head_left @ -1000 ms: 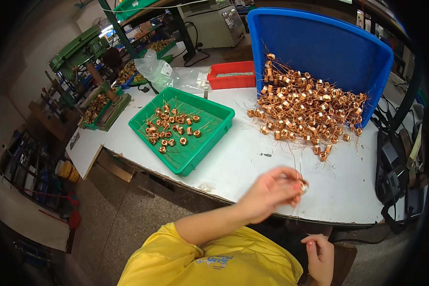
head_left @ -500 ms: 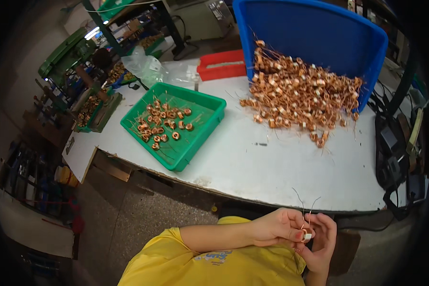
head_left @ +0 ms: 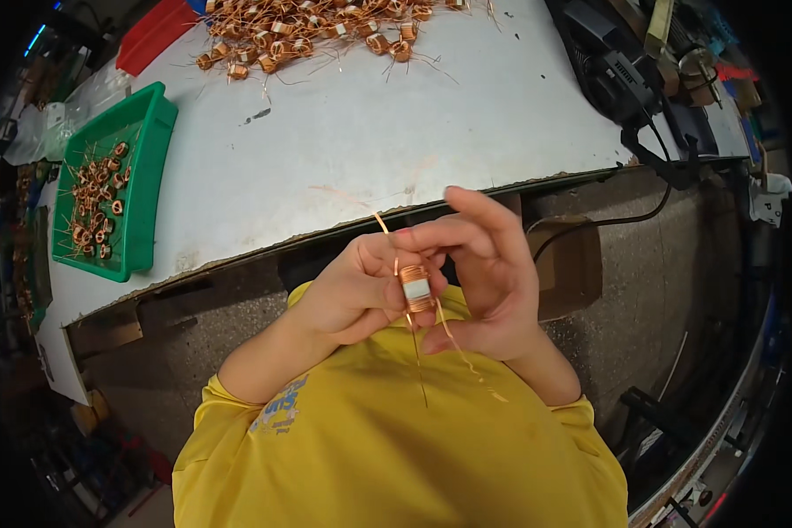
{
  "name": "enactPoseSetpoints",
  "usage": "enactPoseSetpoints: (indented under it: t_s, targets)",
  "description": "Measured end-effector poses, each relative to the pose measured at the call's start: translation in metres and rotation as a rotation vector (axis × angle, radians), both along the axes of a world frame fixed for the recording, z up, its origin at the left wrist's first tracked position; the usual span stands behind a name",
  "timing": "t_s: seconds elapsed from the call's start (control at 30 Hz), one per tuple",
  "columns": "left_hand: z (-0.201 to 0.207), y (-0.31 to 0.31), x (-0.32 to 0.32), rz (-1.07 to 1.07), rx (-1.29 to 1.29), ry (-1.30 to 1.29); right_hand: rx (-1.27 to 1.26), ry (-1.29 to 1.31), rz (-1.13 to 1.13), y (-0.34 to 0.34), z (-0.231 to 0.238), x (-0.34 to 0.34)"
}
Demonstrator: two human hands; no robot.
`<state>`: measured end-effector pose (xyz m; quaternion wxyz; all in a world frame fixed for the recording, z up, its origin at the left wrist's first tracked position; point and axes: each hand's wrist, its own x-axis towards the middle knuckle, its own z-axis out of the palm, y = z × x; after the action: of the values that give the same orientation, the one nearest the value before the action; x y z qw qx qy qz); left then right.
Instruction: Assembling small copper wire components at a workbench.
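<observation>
In front of my yellow shirt, my left hand [head_left: 356, 290] pinches a small copper-wire coil [head_left: 416, 289] between thumb and fingers. A pale patch shows on the side of its winding. Wire ends stick out of the coil, one upward past my fingers and others hanging below. Close on the coil's right is my right hand [head_left: 497, 290], its thumb and fingers spread apart. One of its fingertips reaches over to the upper wire; whether it presses on it I cannot tell.
A green tray [head_left: 141, 194] with several coils stands at the left of the white table [head_left: 343, 132]. A heap of coils [head_left: 299, 35] lies at the far edge of view, beside a red tray [head_left: 154, 35]. Dark equipment with a cable [head_left: 620, 84] sits at the right.
The head view has swung down and to the right, so the hands appear nearer the middle. The coil is turned differently, and my right hand's fingers have spread wider around it.
</observation>
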<state>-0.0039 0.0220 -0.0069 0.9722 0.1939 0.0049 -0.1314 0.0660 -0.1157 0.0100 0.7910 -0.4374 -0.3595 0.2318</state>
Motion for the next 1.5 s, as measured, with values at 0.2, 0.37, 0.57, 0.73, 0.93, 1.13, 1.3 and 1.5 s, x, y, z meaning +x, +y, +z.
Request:
enactPoseSetpoints:
  t_s: [0.2, 0.37, 0.57, 0.73, 0.93, 1.13, 1.3, 1.5]
  targets:
    - [-0.006, -0.008, -0.006, 0.030, 0.001, 0.016, 0.110, -0.053, -0.082, -0.009, -0.010, 0.010]
    - [0.005, -0.013, -0.002, 0.025, -0.008, 0.127, 0.027, -0.070, 0.006, -0.023, -0.013, 0.017]
    - [0.011, -0.009, -0.002, -0.007, -0.032, 0.175, -0.150, -0.043, -0.041, -0.019, -0.006, 0.020]
    - [0.000, -0.014, -0.005, 0.008, -0.052, 0.126, -0.390, -0.221, 0.004, -0.023, -0.001, 0.016]
    - [0.000, -0.021, -0.005, 0.078, 0.057, 0.190, -0.241, -0.030, 0.065, -0.013, -0.001, 0.013]
    - [-0.001, -0.021, -0.007, 0.081, -0.047, 0.166, 0.047, 0.083, 0.019, -0.015, -0.025, 0.017]
    - [0.009, -0.019, -0.006, 0.126, 0.036, 0.206, -0.011, 0.080, -0.052, -0.008, -0.023, 0.008]
    - [0.007, -0.012, -0.009, 0.148, 0.614, 0.099, -0.240, -0.135, -0.076, 0.001, -0.024, 0.008]
